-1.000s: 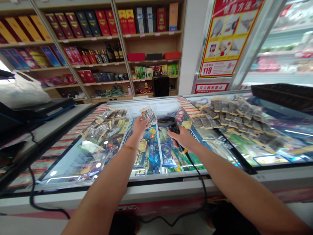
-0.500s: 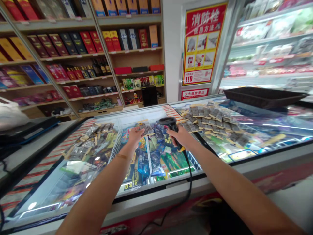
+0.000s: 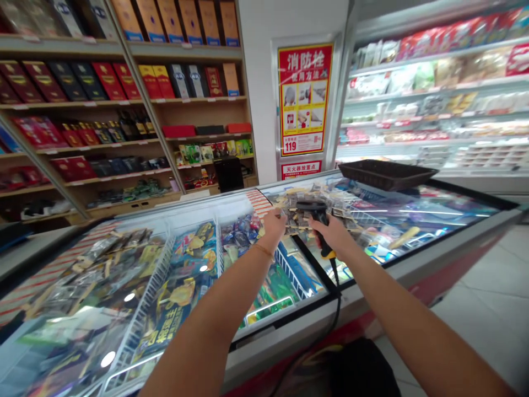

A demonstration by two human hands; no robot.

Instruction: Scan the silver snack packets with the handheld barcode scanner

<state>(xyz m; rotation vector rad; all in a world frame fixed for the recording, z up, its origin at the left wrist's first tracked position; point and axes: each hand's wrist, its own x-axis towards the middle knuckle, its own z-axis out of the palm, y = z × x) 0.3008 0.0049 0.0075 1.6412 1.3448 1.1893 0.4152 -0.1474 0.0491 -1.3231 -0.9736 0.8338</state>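
My right hand (image 3: 334, 236) is wrapped around the handle of a black barcode scanner (image 3: 324, 229) with a yellow-orange base. A cable (image 3: 336, 306) hangs from it over the freezer's front edge. My left hand (image 3: 273, 226) is just left of the scanner, at the near-left edge of a pile of small clear-and-dark packets with wooden sticks (image 3: 349, 207) on the glass. Its fingers are curled together; anything between them is hidden. More such packets (image 3: 99, 253) lie in a pile on the glass at the left.
The chest freezer (image 3: 306, 314) has a glass top over white wire baskets (image 3: 151, 284) of bagged food. A dark brown tray (image 3: 384, 173) stands at its back right. Behind are shelves of boxes (image 3: 177, 99), a red poster (image 3: 306, 99) and a lit display fridge (image 3: 433, 88).
The view has turned right. My left hand has moved right, from a packet over the middle glass to the right-hand pile. The scanner stays in my right hand, now above that pile's near side.
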